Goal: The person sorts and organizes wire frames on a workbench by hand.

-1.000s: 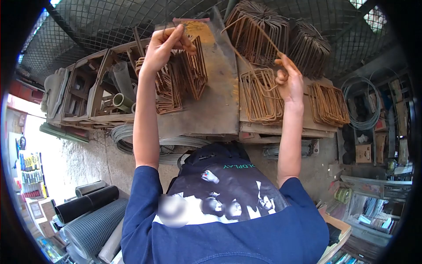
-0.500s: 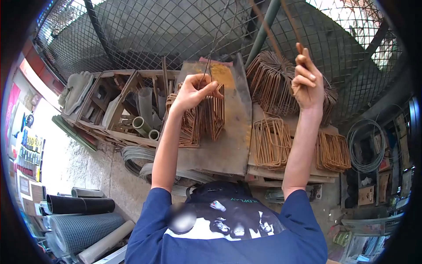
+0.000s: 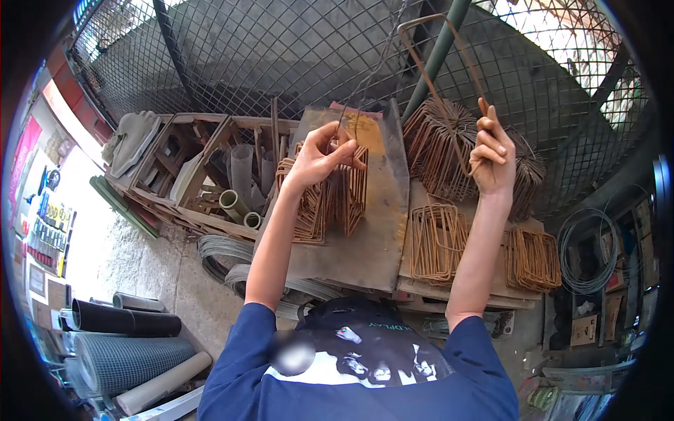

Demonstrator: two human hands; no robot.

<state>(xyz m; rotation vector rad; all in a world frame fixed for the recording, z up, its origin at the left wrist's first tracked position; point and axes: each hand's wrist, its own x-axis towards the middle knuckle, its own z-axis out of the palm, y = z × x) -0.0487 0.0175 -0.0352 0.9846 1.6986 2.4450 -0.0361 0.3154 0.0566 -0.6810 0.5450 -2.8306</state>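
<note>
My left hand [image 3: 321, 158] pinches a thin dark wire [image 3: 358, 95] that runs up toward the mesh fence. Behind and below it, a bundle of rusty bent-rod frames [image 3: 357, 196] hangs or stands over the board [image 3: 379, 245]. My right hand [image 3: 493, 158] is raised, its fingers closed on a long rectangular rusty rod frame [image 3: 424, 64] that extends up and to the left in front of the fence. Under my right forearm lie more rusty frames [image 3: 430, 242], and a fanned stack of them [image 3: 439, 151] rests just left of the hand.
Wooden crates [image 3: 189, 203] with pipes stand left of the board. Coiled wire [image 3: 228, 263] lies below them; another coil [image 3: 588, 252] hangs at the right. The mesh fence [image 3: 246, 56] with a green post [image 3: 439, 59] rises behind. Mesh rolls [image 3: 133, 361] lie lower left.
The rod frame in my right hand has come down into view, its top bend now visible. My left hand has shifted slightly right and down with the view, and the wire slants more to the right.
</note>
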